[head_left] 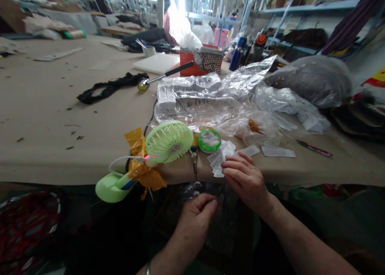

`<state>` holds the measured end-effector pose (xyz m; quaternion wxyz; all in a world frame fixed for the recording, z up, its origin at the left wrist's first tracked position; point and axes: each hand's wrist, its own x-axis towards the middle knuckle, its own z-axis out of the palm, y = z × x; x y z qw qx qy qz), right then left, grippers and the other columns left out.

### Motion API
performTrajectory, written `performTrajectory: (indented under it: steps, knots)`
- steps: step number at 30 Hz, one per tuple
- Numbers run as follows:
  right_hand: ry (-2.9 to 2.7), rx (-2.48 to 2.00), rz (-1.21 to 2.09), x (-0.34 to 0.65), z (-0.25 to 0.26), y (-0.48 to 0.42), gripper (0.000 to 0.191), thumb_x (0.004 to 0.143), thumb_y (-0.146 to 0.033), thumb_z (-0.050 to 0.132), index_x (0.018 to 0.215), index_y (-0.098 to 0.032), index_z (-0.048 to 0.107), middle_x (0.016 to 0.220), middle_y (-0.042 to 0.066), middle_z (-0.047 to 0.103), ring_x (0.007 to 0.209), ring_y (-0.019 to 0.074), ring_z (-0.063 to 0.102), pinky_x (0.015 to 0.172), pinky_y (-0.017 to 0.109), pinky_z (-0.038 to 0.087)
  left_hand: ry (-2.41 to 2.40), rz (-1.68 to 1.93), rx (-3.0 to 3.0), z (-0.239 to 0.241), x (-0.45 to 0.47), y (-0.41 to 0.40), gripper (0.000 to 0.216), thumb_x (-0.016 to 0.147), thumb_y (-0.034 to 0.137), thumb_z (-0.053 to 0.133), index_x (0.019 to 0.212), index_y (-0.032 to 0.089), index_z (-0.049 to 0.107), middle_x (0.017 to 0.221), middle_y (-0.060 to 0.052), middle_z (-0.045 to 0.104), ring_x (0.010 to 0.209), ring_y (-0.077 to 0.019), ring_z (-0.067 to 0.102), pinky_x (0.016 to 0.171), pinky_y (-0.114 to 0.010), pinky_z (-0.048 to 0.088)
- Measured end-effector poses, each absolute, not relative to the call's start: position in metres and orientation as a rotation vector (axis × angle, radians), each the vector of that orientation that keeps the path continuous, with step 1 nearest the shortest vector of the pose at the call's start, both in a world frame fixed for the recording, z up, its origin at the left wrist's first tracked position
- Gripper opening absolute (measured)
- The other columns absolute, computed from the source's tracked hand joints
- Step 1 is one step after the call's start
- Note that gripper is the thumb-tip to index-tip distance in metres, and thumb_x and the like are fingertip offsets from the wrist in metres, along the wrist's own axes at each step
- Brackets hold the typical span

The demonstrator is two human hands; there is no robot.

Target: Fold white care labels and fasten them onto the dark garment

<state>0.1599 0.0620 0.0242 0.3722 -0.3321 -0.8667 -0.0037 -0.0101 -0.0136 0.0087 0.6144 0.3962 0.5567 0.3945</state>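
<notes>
My right hand (245, 178) rests at the near edge of the table (45, 106), its fingers bent and touching a small pile of white paper tags (221, 156). My left hand (197, 218) is lower, below the table edge, fingers curled in a pinch over dark fabric (222, 223) in my lap; what it holds is too small to make out. A round green tin (209, 140) sits just beyond the tags. A light green handheld fan (167, 144) taped with yellow film stands to the left of my hands.
Clear plastic bags with packs of white labels (192, 96) lie behind the tags. A hammer (164, 76), a black strap (110, 88), a red box (192, 64), bottles (237, 52) and pink snips (314, 148) are on the table. A grey bag (313, 80) is at right.
</notes>
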Motion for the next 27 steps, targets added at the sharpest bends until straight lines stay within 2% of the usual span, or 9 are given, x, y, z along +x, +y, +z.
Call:
performTrajectory:
  steps: [4,8,11,20,24,27]
  knots:
    - [-2.188,-0.775,0.019,0.164,0.020,0.064,0.011,0.084,-0.012,0.059,0.090,-0.020,0.064,0.097,0.004,0.072,0.105,0.0186,0.062,0.101,0.044,0.040,0.962,0.932,0.459,0.021,0.003,0.000,0.018,0.075,0.031,0.066,0.076,0.014,0.066,0.070,-0.005,0.068,0.065,-0.0167,0.063,0.061,-0.028,0.048]
    - [-2.165,-0.753,0.034,0.166,0.018,0.066,0.010,0.084,-0.013,0.059,0.089,-0.020,0.064,0.097,0.005,0.072,0.103,0.0184,0.063,0.099,0.043,0.043,0.737,0.974,0.320,0.029,0.007,0.005,0.023,0.082,0.033,0.061,0.085,0.010,0.066,0.075,-0.008,0.069,0.069,-0.0163,0.065,0.067,-0.028,0.050]
    - [-2.149,-0.749,0.068,0.165,0.019,0.066,0.009,0.086,-0.013,0.057,0.088,-0.020,0.063,0.097,0.005,0.071,0.101,0.0180,0.063,0.098,0.044,0.044,0.705,1.002,0.296,0.030,0.008,0.005,0.030,0.086,0.037,0.056,0.088,0.009,0.066,0.078,-0.010,0.069,0.072,-0.0180,0.066,0.068,-0.030,0.050]
    - [-2.062,-0.671,0.207,0.172,0.025,0.059,0.013,0.084,-0.009,0.058,0.090,-0.020,0.062,0.100,0.008,0.069,0.106,0.0219,0.061,0.096,0.048,0.046,0.755,1.015,0.213,0.036,0.011,0.016,0.032,0.089,0.039,0.051,0.081,0.010,0.063,0.068,-0.008,0.068,0.061,-0.0168,0.065,0.059,-0.028,0.049]
    - [-2.083,-0.642,0.181,0.175,0.026,0.040,0.012,0.084,-0.011,0.058,0.090,-0.020,0.063,0.102,0.008,0.067,0.111,0.0245,0.058,0.093,0.048,0.049,0.705,1.002,0.214,0.036,0.012,0.011,0.031,0.089,0.038,0.051,0.090,0.010,0.065,0.077,-0.007,0.068,0.064,-0.0146,0.064,0.058,-0.026,0.050]
    - [-2.146,-0.651,0.140,0.176,0.020,0.022,0.009,0.085,-0.014,0.058,0.087,-0.021,0.064,0.099,0.006,0.068,0.112,0.0238,0.057,0.092,0.046,0.051,0.658,0.967,0.203,0.035,0.017,0.007,0.028,0.085,0.034,0.058,0.096,0.009,0.066,0.076,-0.006,0.068,0.061,-0.0116,0.061,0.055,-0.022,0.048]
